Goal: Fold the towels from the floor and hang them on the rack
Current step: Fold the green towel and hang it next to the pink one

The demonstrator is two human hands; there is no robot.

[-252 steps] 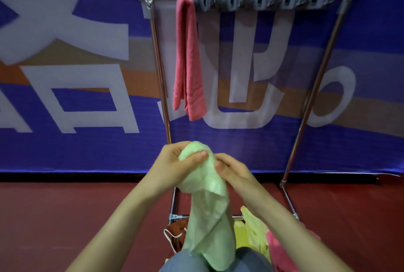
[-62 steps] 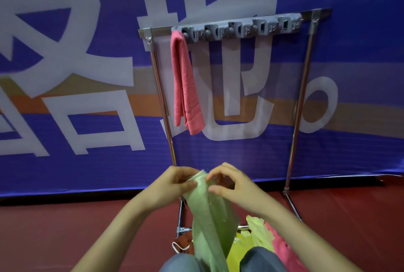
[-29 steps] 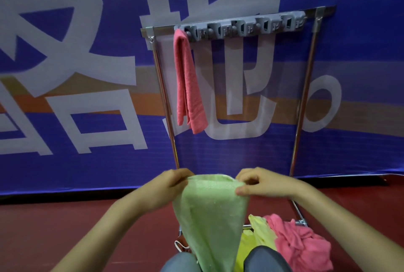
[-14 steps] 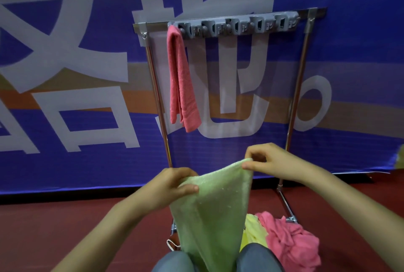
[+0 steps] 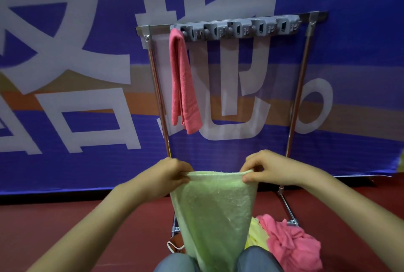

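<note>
Hands: your left hand (image 5: 168, 176) and right hand (image 5: 265, 167) each pinch a top corner of the green towel (image 5: 215, 208), fingers closed tight on the cloth.
Towel: it hangs down from your fingers, flat and wide at the top, narrow down by your knees.
Rack: the bar (image 5: 229, 22) is high above your fingers; a folded pink towel (image 5: 182, 81) already hangs there.
Floor pile: a crumpled pink towel (image 5: 290, 241) and a yellow towel (image 5: 256, 235) lie below your right fingers.
Risk: if one pinch slips, I think that corner drops and the fold goes crooked.
Risk: the low end may drag on the pile and bunch up.
</note>
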